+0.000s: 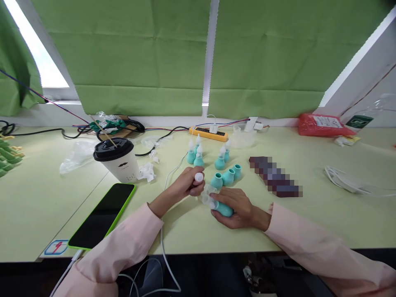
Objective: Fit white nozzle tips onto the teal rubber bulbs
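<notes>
My left hand [188, 182] is closed round a white translucent nozzle [199, 177], its round end facing me. Just to the right, my right hand [237, 207] grips a teal rubber bulb [224, 209] lying on its side, mouth pointing left. Clear plastic pieces [205, 195] sit between the two hands by the bulb's mouth; I cannot tell whether the fingers touch them. Beyond the hands, three teal bulbs with open mouths [228, 177] lie in a slanting row. Farther back stand several teal bulbs with white pointed tips [198, 160].
A lidded paper cup [123, 165] and a green-cased phone [102, 216] are at left. A white cable [165, 243] runs past my left forearm. Behind the bulbs are a yellow power strip [208, 133] and a clear container [243, 137]. A red package [323, 125] lies far right.
</notes>
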`<state>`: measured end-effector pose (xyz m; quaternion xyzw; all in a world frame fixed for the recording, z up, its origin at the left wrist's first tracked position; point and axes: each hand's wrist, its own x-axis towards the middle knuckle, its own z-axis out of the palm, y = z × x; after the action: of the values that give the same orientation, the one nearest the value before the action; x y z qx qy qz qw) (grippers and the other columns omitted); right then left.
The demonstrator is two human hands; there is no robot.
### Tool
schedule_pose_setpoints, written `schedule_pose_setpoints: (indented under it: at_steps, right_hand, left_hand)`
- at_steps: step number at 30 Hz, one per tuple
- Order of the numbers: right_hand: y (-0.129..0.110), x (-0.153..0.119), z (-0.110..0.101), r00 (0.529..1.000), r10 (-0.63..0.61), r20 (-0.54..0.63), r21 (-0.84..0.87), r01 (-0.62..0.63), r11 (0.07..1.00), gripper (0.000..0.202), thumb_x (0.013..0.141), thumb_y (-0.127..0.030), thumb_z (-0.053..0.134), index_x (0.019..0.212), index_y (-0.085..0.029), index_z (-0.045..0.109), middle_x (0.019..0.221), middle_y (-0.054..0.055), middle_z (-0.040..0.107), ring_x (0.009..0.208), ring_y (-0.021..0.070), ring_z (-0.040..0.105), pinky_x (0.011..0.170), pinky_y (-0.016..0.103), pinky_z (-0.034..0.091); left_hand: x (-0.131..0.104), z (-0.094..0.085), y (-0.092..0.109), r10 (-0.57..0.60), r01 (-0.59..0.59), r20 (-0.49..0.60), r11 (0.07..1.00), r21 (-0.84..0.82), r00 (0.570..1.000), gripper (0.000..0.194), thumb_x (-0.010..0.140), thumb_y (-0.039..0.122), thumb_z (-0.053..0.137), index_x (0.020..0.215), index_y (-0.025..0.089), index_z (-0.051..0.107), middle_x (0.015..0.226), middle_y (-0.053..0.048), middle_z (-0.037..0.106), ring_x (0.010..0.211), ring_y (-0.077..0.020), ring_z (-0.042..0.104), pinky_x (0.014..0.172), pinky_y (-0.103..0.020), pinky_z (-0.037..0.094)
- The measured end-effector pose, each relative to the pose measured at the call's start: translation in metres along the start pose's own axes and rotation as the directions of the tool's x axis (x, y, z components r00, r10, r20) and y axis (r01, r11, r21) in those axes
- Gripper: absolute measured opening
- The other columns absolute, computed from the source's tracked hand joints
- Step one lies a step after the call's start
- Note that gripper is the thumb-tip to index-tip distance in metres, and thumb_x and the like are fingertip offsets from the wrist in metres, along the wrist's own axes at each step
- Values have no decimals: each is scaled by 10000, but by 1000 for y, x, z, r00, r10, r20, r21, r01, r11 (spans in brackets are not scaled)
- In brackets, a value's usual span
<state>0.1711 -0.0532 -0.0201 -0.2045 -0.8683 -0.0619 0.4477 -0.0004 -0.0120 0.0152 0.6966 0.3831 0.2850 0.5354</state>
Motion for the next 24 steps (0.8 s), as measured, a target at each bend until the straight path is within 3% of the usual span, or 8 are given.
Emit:
schedule_pose_setpoints:
  at_steps: [2, 4, 7, 13, 18, 20, 22, 24]
  right_hand:
    - [1, -1, -2, 999, 32, -23, -21, -33, 999, 423, 650, -206, 565, 1057, -202, 448, 711, 21, 637, 668, 172, 609, 567, 284, 477]
    - [2, -1, -2, 994, 97, -58, -44, -100, 994, 387, 648, -216, 563, 1022, -207, 464, 738, 28, 643, 691, 181, 614, 588, 292, 475]
    - [2, -1, -1, 989, 138, -54, -55, -141, 988, 333, 657, -237, 550, 982, -215, 482, 751, 28, 648, 682, 178, 619, 588, 287, 473]
    - [4, 0, 2, 984, 167, -58, -60, -170, 984, 317, 663, -228, 556, 972, -209, 486, 800, 39, 648, 717, 176, 612, 614, 288, 471]
    - [4, 3, 0, 969, 247, -26, -28, -248, 968, 190, 661, -253, 545, 843, -207, 515, 682, 24, 609, 615, 162, 574, 564, 291, 452]
    - [4, 4, 0, 951, 307, -35, -50, -308, 950, 126, 660, -264, 537, 769, -205, 509, 623, 14, 574, 556, 151, 541, 521, 279, 430]
    - [5, 4, 0, 940, 338, -41, -71, -341, 938, 96, 658, -264, 525, 724, -202, 492, 576, 5, 536, 511, 141, 505, 482, 266, 404]
    - [6, 5, 1, 935, 353, -34, -86, -355, 931, 80, 661, -259, 510, 704, -199, 482, 556, 2, 512, 490, 134, 478, 463, 258, 387]
  left_hand:
    - [2, -7, -2, 99, -42, -179, 954, 297, 979, 414, 804, 434, 225, 483, 178, 278, 398, 27, 340, 373, -75, 310, 406, -222, 270]
    - [4, -14, -6, 249, 7, -308, 767, 642, 918, 373, 774, 451, 325, 535, 171, 384, 501, -2, 444, 500, -113, 412, 462, -232, 297]
    - [8, -21, -14, 298, 96, -286, 520, 849, 911, 279, 729, 442, 434, 646, 182, 486, 634, -26, 537, 702, -176, 465, 516, -244, 324]
    - [12, -21, -22, 269, 32, -183, 486, 874, 946, 231, 725, 391, 480, 766, 175, 552, 724, -49, 572, 794, -205, 457, 603, -282, 378]
    - [-1, -7, -7, 497, -161, -239, 633, 757, 834, 155, 774, 262, 392, 737, 166, 508, 691, -17, 546, 674, -120, 477, 620, -246, 404]
    - [-8, 0, -1, 504, -258, -181, 680, 687, 845, 183, 762, 281, 403, 641, 162, 471, 572, 15, 498, 527, -77, 440, 528, -206, 391]
    - [-13, 7, 1, 559, -345, -81, 613, 711, 825, 243, 731, 356, 448, 587, 161, 447, 524, 21, 474, 480, -69, 418, 476, -200, 363]
    - [-14, 13, -3, 654, -397, -22, 485, 779, 756, 274, 712, 407, 475, 594, 161, 456, 537, 7, 497, 502, -81, 442, 465, -206, 351]
